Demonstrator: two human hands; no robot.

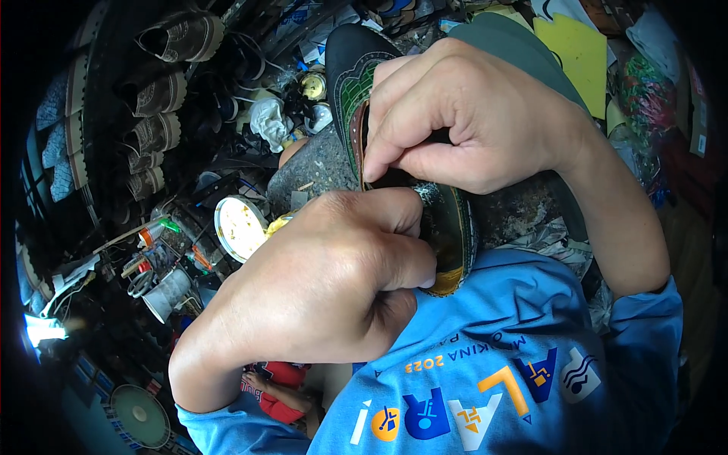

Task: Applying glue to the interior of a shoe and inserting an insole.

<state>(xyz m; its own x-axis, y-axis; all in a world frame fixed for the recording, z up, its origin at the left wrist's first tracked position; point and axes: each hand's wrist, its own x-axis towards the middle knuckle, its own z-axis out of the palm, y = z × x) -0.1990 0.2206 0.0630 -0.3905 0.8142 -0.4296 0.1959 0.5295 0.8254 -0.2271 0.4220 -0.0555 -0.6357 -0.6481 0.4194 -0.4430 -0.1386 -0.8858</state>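
In front of my chest is a shoe with a dark toe, a green textured panel edged with stitching, and a brown strip along its opening. Its toe points away from me; the heel end, with a tan patch inside, lies near my shirt. My left hand is closed round the near left side, thumb and fingers curled over the rim. My right hand reaches across from the right, thumb and forefinger pinched together at the rim of the opening. Whether something small is between those fingertips is hidden. Both hands cover much of the shoe.
Brown shoes sit on a rack at the left. An open tin with yellowish residue stands left of my hands, near a white cup. A yellow sheet and a dark green rounded piece lie far right. Another person's arm shows below.
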